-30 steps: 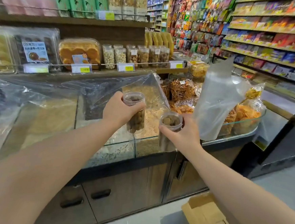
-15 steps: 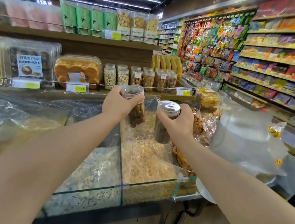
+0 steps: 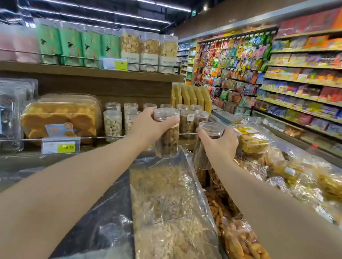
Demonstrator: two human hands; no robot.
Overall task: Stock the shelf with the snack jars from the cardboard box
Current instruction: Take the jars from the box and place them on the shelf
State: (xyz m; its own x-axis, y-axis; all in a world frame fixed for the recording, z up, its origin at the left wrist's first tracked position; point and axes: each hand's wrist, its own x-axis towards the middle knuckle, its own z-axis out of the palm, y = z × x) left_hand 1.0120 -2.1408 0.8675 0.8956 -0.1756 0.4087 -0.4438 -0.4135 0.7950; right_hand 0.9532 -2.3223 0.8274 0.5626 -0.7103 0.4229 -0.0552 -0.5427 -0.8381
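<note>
2 more nearly in: left hand curled round lid end of lighter jar, right hand same on darker jar, both just short of shelf. Stocked jars already lined up; box not in shot, rest unknown tbh.

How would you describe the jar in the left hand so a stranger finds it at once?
Look at the lower shelf with its row of clear snack jars. Just before that row, the left hand grips a jar near its lid. It holds tan lumps and sits higher than the darker jar in the right hand.
</note>
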